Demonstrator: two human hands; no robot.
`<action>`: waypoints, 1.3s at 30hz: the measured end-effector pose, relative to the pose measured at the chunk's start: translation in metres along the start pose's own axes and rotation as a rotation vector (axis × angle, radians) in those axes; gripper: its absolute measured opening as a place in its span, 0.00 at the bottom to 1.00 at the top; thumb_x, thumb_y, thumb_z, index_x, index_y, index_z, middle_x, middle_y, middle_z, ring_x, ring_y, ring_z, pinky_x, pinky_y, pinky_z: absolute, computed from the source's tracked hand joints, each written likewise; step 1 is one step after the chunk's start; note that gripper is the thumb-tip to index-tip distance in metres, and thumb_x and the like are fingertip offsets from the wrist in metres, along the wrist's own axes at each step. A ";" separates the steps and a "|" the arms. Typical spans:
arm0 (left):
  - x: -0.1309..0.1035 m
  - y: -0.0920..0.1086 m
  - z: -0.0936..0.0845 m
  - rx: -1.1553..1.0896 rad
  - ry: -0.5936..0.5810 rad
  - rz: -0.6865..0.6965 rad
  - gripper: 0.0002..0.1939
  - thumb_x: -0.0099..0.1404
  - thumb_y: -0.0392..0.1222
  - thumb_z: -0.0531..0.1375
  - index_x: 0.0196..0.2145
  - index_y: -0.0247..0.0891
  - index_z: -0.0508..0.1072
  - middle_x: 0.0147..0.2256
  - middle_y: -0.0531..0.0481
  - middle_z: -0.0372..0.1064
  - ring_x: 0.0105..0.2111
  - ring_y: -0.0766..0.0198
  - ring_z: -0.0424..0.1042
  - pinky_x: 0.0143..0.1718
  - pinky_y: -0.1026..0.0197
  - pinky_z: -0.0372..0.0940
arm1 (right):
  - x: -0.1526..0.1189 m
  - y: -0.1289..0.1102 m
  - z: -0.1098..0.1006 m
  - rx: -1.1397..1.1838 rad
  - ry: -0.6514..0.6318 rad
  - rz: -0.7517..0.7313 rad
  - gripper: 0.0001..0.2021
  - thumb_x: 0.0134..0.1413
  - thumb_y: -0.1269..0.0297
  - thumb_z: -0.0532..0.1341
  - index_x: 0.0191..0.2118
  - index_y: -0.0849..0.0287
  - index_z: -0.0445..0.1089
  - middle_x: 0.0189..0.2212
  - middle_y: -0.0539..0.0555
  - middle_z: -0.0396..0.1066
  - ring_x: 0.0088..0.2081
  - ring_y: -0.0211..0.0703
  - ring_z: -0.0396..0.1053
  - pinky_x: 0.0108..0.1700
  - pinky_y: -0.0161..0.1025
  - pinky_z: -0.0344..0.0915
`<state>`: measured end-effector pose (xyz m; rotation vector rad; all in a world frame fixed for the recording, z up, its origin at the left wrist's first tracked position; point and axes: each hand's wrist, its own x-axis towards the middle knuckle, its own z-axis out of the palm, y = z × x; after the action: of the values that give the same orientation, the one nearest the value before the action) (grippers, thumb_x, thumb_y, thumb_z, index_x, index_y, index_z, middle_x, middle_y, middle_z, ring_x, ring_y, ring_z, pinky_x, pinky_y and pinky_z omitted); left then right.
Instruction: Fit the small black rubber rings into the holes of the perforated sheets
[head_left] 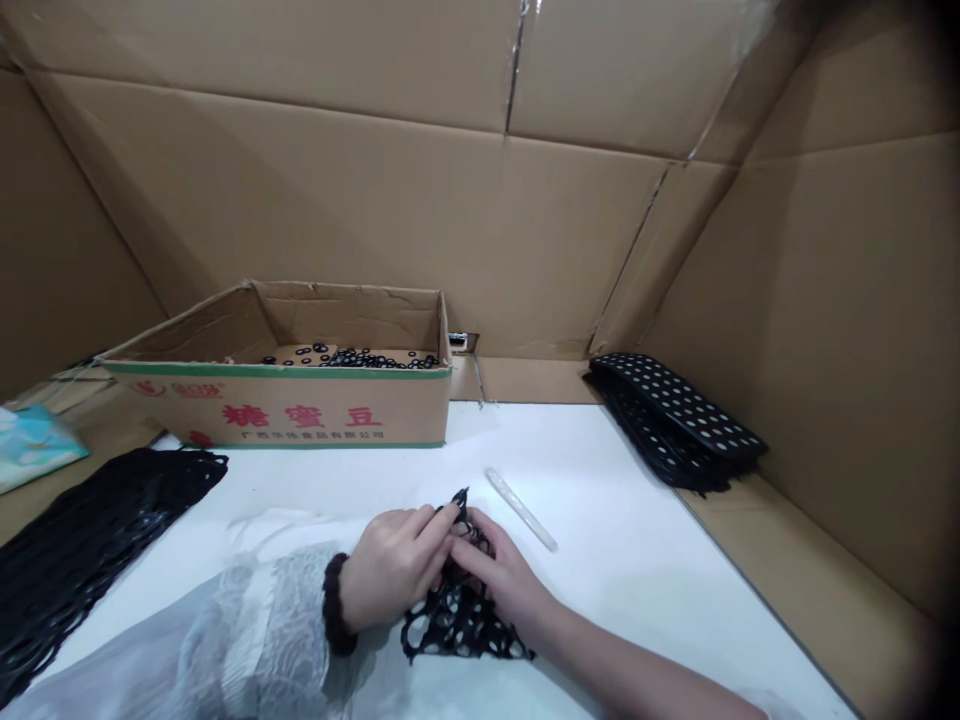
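Both hands meet over a piece of black fabric with white polka dots [457, 625], bunched up at its top end. My left hand [397, 560], with a dark fuzzy band at the wrist, pinches the gathered cloth. From the other side my right hand [502, 570] grips the same bunch, thumb pressed toward the left fingers. A pointed tip of cloth pokes up above the fingertips, while the lower part spreads flat on the white tabletop [637, 600]. What lies between the fingers is mostly hidden. Just beyond the right hand lies a slim, whitish translucent stick-like tool [521, 508].
A cardboard box [337, 410] holding many small black rings [375, 358] stands at the back left. Black cords or strips [97, 540] lie at left, beside a tissue pack [37, 445]. Folded polka-dot fabric [675, 410] is stacked at right. Cardboard walls [375, 200] enclose the table.
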<state>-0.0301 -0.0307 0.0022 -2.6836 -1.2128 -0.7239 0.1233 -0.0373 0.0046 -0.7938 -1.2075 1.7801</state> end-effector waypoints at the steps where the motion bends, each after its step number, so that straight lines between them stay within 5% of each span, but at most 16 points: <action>1: 0.001 0.001 -0.002 -0.058 -0.019 -0.054 0.14 0.63 0.38 0.44 0.47 0.37 0.57 0.32 0.47 0.67 0.28 0.62 0.68 0.29 0.60 0.64 | 0.000 0.000 0.000 0.011 -0.030 0.001 0.09 0.50 0.62 0.56 0.37 0.59 0.59 0.28 0.49 0.64 0.29 0.37 0.66 0.38 0.38 0.62; 6: 0.009 0.008 -0.008 -0.311 -0.099 -0.319 0.13 0.64 0.40 0.42 0.46 0.42 0.55 0.40 0.50 0.66 0.35 0.65 0.69 0.35 0.64 0.64 | 0.002 0.004 -0.002 -0.065 -0.020 -0.047 0.10 0.48 0.65 0.58 0.38 0.59 0.59 0.29 0.49 0.63 0.30 0.36 0.65 0.37 0.37 0.63; 12: 0.013 0.006 -0.004 -0.443 -0.146 -0.436 0.10 0.65 0.43 0.41 0.40 0.41 0.57 0.30 0.52 0.67 0.27 0.66 0.68 0.28 0.66 0.62 | 0.006 0.008 -0.003 -0.212 0.036 -0.065 0.07 0.50 0.65 0.56 0.36 0.60 0.60 0.28 0.49 0.62 0.30 0.37 0.64 0.34 0.37 0.63; 19: 0.020 -0.001 -0.010 -0.520 -0.051 -0.417 0.09 0.65 0.39 0.40 0.35 0.40 0.58 0.26 0.53 0.63 0.26 0.67 0.65 0.29 0.67 0.59 | 0.005 0.002 0.003 -0.227 0.069 -0.092 0.06 0.50 0.63 0.55 0.32 0.61 0.60 0.25 0.48 0.56 0.27 0.33 0.57 0.30 0.34 0.63; 34: 0.041 -0.016 -0.030 -0.489 -0.032 -0.451 0.13 0.64 0.43 0.42 0.28 0.38 0.60 0.23 0.53 0.62 0.24 0.66 0.62 0.28 0.66 0.55 | 0.002 -0.005 0.005 -0.208 0.019 -0.125 0.08 0.53 0.61 0.52 0.30 0.59 0.54 0.23 0.45 0.54 0.23 0.30 0.56 0.29 0.31 0.57; 39: 0.043 -0.049 -0.047 -0.423 0.109 -0.554 0.13 0.62 0.46 0.43 0.27 0.38 0.61 0.22 0.53 0.61 0.22 0.67 0.61 0.24 0.66 0.55 | -0.004 -0.003 -0.003 -0.253 0.095 -0.133 0.08 0.53 0.60 0.53 0.32 0.59 0.56 0.24 0.46 0.54 0.26 0.32 0.55 0.30 0.31 0.56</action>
<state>-0.0595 0.0184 0.0588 -2.5525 -1.9953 -1.3074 0.1281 -0.0393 0.0065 -0.9089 -1.4055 1.4844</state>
